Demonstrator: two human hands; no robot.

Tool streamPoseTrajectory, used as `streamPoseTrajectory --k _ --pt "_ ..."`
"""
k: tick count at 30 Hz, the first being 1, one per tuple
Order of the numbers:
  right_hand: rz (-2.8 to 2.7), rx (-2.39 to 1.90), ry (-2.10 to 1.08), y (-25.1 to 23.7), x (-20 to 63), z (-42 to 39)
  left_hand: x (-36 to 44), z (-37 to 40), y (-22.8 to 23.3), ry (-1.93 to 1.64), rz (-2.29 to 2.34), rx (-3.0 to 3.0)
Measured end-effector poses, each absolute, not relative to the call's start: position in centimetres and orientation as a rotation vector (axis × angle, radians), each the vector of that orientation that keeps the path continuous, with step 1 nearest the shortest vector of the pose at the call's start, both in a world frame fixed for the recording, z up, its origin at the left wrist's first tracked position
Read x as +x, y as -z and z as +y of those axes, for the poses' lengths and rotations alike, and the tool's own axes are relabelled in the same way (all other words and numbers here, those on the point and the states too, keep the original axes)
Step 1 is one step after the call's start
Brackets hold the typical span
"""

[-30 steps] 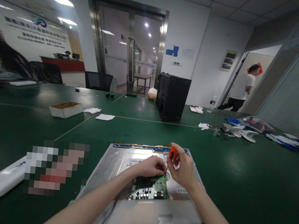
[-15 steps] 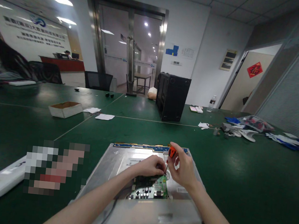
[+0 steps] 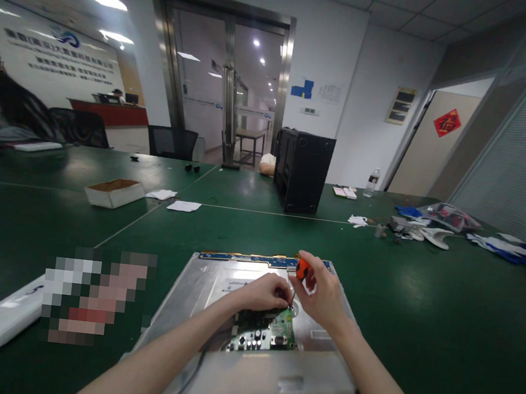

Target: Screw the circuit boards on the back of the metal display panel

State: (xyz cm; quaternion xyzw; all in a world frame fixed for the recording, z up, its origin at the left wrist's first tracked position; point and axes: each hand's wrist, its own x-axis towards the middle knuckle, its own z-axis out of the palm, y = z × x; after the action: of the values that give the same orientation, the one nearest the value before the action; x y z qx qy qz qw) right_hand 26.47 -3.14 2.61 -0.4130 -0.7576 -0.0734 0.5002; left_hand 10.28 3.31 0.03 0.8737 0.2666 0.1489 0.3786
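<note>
A flat metal panel (image 3: 319, 378), seemingly the back of a display, lies in front of me with a green circuit board (image 3: 279, 333) on its middle. In my right hand (image 3: 325, 294) is a screwdriver (image 3: 302, 269) with an orange and black handle, its thin shaft pointing down at the board's upper right corner. My left hand (image 3: 265, 292) is closed beside the shaft's lower end, fingertips pinched together; whether they grip the shaft or a small part is hidden. A narrow blue circuit strip (image 3: 244, 258) runs along the panel's far edge.
On the green table (image 3: 421, 339) a black computer case (image 3: 304, 173) stands at the back. An open cardboard box (image 3: 115, 194) and papers (image 3: 183, 206) lie left, a long white object (image 3: 1, 314) nearer me. A plastic bag (image 3: 451, 217) sits right. A person (image 3: 10, 95) is at far left.
The screwdriver's handle has turned slightly in my right hand, whose fingers have shifted a little. My left hand and the panel stay in place.
</note>
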Motion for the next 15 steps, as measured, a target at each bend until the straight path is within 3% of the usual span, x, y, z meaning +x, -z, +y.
streamPoseTrajectory --k 15 --pt "-1.801 -1.029 0.233 -2.25 26.62 -2.83 10.31 3.17 -0.24 -0.374 0.686 2.193"
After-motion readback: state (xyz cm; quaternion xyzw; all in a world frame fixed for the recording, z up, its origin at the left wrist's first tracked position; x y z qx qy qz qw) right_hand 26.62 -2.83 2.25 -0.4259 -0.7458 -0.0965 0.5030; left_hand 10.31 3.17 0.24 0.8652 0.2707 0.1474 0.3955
